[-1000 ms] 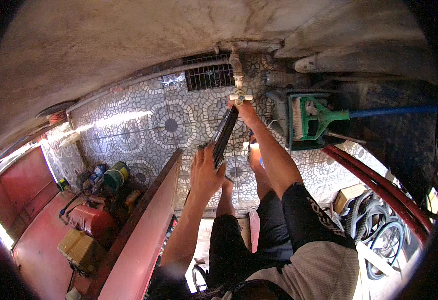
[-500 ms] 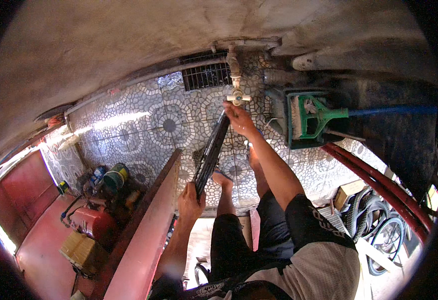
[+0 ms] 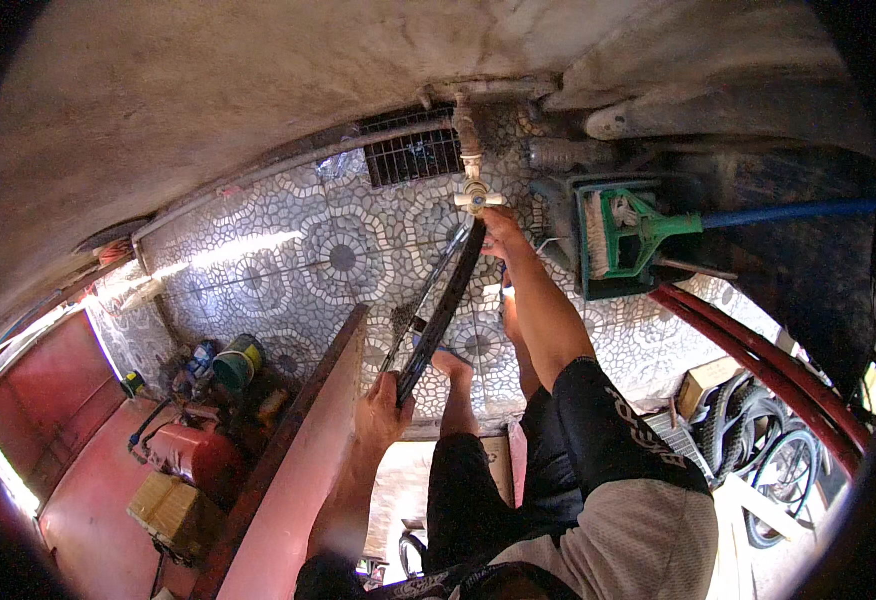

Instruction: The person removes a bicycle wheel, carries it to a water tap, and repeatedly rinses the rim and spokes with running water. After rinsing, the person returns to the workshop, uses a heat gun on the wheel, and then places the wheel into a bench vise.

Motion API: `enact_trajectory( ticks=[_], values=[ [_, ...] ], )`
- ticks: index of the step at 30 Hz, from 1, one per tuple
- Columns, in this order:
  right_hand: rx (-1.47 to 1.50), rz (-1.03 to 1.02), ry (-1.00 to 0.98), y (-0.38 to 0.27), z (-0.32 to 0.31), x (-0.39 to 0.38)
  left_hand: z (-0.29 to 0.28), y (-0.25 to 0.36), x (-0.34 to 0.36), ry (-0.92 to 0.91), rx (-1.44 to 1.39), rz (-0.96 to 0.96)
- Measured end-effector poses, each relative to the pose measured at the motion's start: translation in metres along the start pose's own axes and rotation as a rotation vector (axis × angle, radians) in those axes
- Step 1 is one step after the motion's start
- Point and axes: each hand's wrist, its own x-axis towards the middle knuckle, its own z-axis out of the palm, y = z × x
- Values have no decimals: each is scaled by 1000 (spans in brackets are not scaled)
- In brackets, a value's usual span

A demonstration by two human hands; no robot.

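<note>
A black bicycle tyre (image 3: 447, 308), seen almost edge-on, slants across the middle, with a thin silvery strip along its left side. I cannot tell whether a full rim sits inside it. My left hand (image 3: 385, 411) is closed round its lower end, close to the pink panel. Up at the far end, my right hand (image 3: 500, 234) has its fingers curled at the tyre's right side, just below the tap (image 3: 478, 199). The tyre's top end lies under the tap's outlet. Some of the right fingers are hidden behind the tyre.
A drain grate (image 3: 415, 160) lies beside the pipe. On the right are a green brush head (image 3: 648, 232) on a dark bin, red pipes (image 3: 758, 360) and several tyres (image 3: 738, 430). At left stand a pink panel (image 3: 293, 500), a red tank (image 3: 194, 452) and a cardboard box (image 3: 163, 507).
The tyre's upper end has shifted right and turned, so its curve and silvery strip show more. My right hand has moved right, from its top to its right side.
</note>
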Motion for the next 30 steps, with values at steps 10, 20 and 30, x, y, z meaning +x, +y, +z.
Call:
enact_trajectory(
  ticks=[10,20,30],
  values=[
    [177,-137,-161,30,57,-106,-9,53,56,17,-67,-148],
    [75,-182,15,-20,-13,10,-6,84,77,63,-80,5],
    [-3,-127,-89,-13,22,-47,14,34,-1,101,-94,-18]
  ],
)
